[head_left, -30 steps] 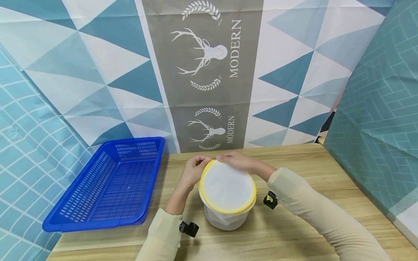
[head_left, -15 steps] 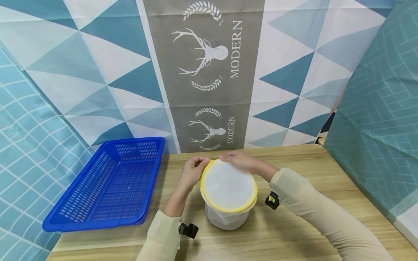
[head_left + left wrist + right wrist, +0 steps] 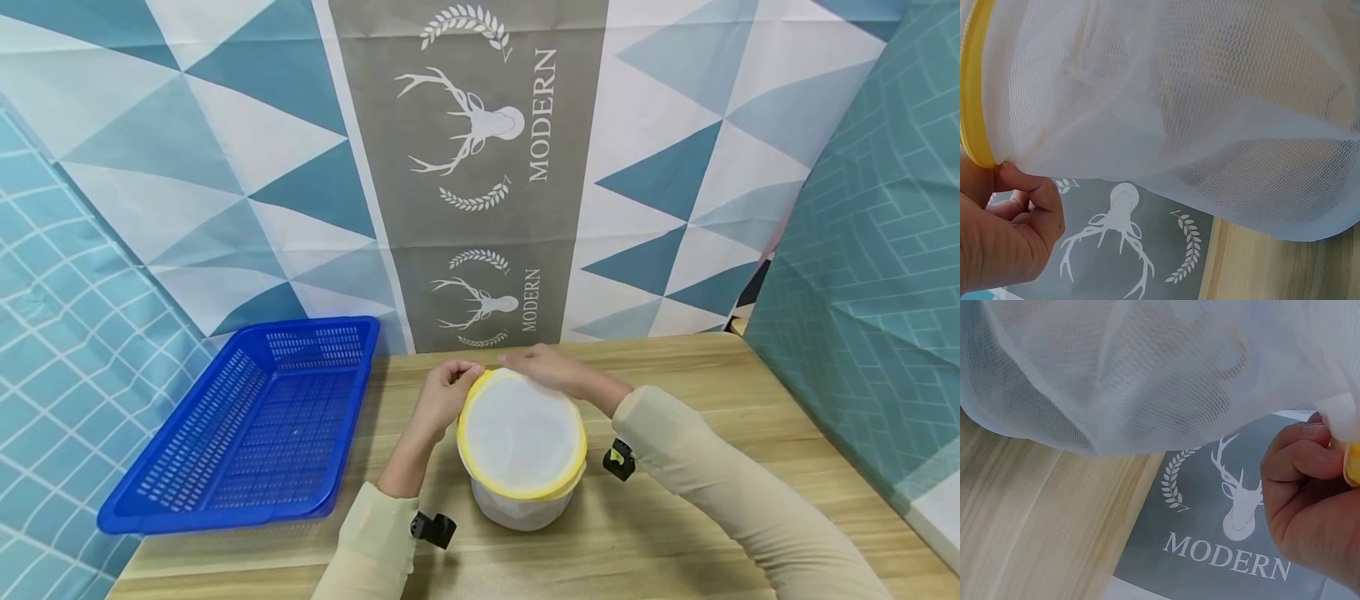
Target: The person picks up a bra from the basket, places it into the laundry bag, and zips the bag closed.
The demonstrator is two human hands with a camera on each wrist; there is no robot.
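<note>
A round white mesh laundry bag (image 3: 521,435) with a yellow-trimmed top stands on the wooden table, its top tilted toward the head camera. In the left wrist view its thin, see-through side (image 3: 1104,87) bulges above the table. My left hand (image 3: 442,396) pinches the yellow trim (image 3: 975,87) at the far left of the rim, thumb and forefinger together. Close beside it, my right hand (image 3: 551,372) holds the far edge; the right wrist view shows curled fingers (image 3: 1310,456) gripping white mesh next to a bit of yellow trim.
To the left, a blue plastic basket (image 3: 296,433) with slotted walls stands on the table (image 3: 675,517). A patterned cloth wall (image 3: 480,208) rises right behind the table, with a teal one (image 3: 862,292) on the right.
My right hand has shifted slightly left along the far edge. The bag's top has tipped a little further toward the head camera; my left hand keeps its place.
</note>
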